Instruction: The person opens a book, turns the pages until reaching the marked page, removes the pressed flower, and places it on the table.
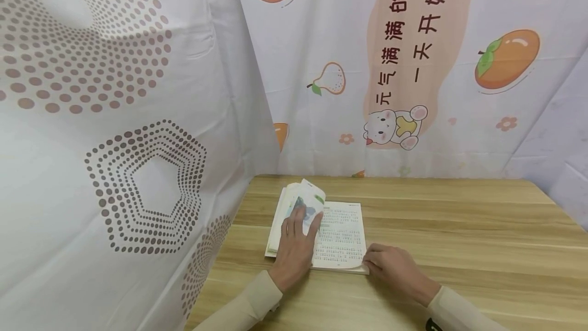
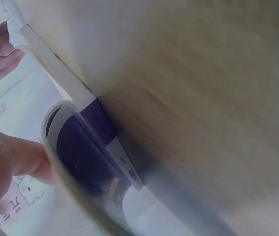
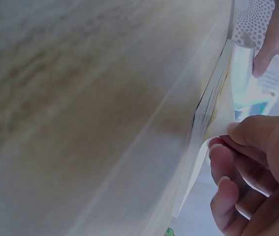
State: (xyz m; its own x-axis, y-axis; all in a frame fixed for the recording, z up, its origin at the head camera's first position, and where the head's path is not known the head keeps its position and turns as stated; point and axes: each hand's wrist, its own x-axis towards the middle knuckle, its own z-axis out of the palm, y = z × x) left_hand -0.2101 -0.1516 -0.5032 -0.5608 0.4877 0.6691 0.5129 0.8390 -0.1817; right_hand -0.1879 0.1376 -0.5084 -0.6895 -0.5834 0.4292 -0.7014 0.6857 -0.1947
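Observation:
An open book (image 1: 340,234) with printed text on its right page lies on the wooden table. Its left-hand pages (image 1: 312,201) curl up and over, showing a blue-grey picture. My left hand (image 1: 295,249) rests on these curled pages with fingers spread; the left wrist view shows a digit against the curved page edge (image 2: 48,130). At the book's lower right corner, my right hand (image 1: 395,269) pinches a page corner between thumb and forefinger. The right wrist view shows that page (image 3: 220,118) slightly lifted from the stack, the other fingers loosely curled below.
The wooden table (image 1: 459,229) extends to the right of the book. A white curtain with dotted patterns (image 1: 151,183) hangs close on the left. Behind the table hangs a cloth printed with fruit and writing (image 1: 321,116).

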